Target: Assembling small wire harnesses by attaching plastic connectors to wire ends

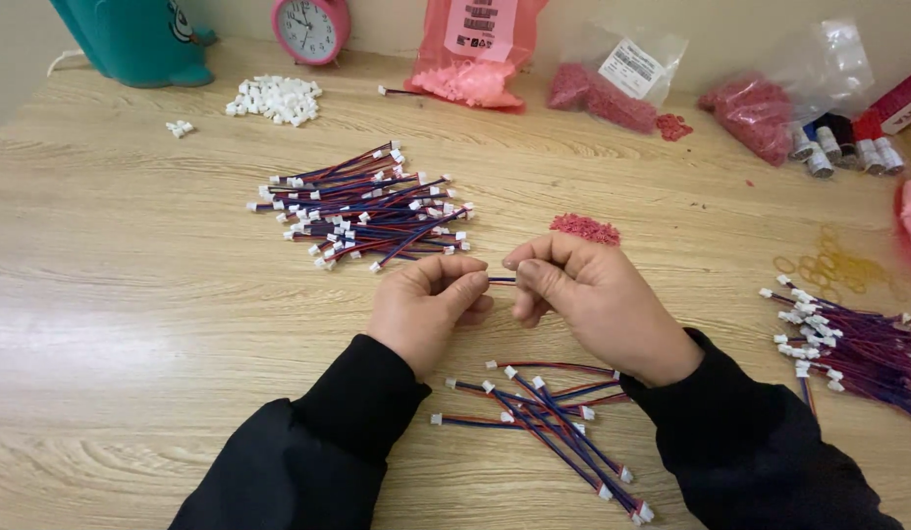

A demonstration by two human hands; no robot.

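Head view showed the left hand [423, 306] and right hand [583, 294] pinching one thin red-and-blue wire [502, 280] between them, clear bags [613, 83] of red beads behind.

Both arms wear long black sleeves of soft, matte fabric. The cuffs end snugly at the wrists, leaving the left hand [424, 306] and right hand [598, 299] bare.

left: bare table [132, 294] | ahead – wire pile [362, 206] | below – loose wires [549, 417]
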